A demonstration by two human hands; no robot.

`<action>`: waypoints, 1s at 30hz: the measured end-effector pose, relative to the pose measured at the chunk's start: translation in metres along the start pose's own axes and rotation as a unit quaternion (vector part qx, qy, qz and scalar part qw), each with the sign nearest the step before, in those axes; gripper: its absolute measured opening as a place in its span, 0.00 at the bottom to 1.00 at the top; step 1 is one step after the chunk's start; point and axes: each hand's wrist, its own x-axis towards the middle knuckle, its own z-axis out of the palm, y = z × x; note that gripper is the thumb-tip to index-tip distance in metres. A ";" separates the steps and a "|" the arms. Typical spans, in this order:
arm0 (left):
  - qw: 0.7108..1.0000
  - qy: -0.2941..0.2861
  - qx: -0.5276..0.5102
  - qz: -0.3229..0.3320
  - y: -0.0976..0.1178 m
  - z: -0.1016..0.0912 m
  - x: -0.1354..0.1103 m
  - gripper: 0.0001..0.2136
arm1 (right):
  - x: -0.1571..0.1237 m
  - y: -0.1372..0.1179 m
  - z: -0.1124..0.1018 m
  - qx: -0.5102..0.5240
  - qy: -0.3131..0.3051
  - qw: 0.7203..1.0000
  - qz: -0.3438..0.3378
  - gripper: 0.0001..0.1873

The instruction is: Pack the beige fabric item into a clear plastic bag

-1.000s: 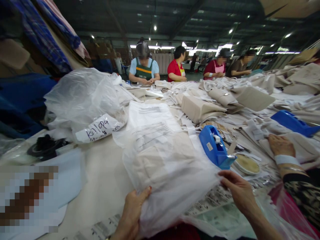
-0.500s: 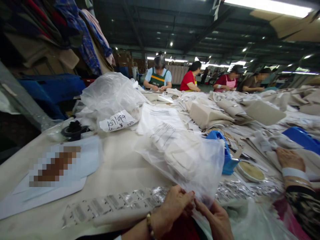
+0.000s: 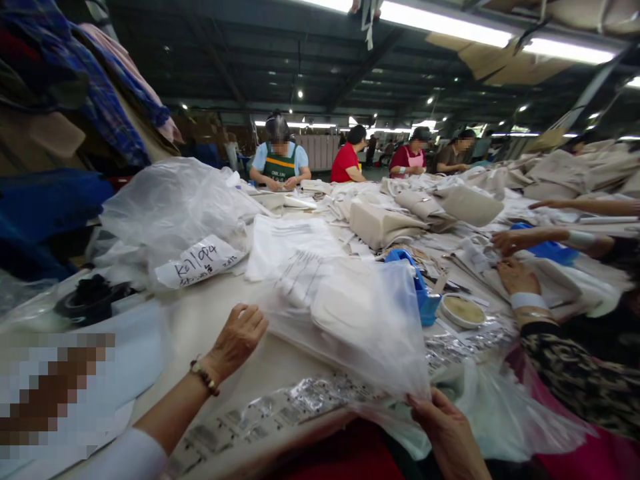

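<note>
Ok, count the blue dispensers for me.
2: the left dispenser partly behind the held bag, the right dispenser partly behind a co-worker's arm. The fabric heaps may hide more.

From where I'm standing, the pale bench (image 3: 195, 330) runs out well beyond the left fingers (image 3: 253, 323). High above them hangs a dark roof (image 3: 240, 60) dotted with small lamps (image 3: 301, 93), a bright tube light (image 3: 445, 22) up to their right. Far past them stand grey upright panels (image 3: 323, 153).
</note>
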 end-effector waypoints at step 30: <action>0.981 0.021 0.032 0.191 -0.082 -0.002 -0.039 0.12 | 0.001 -0.024 -0.024 -0.323 -0.237 0.906 -0.137 0.21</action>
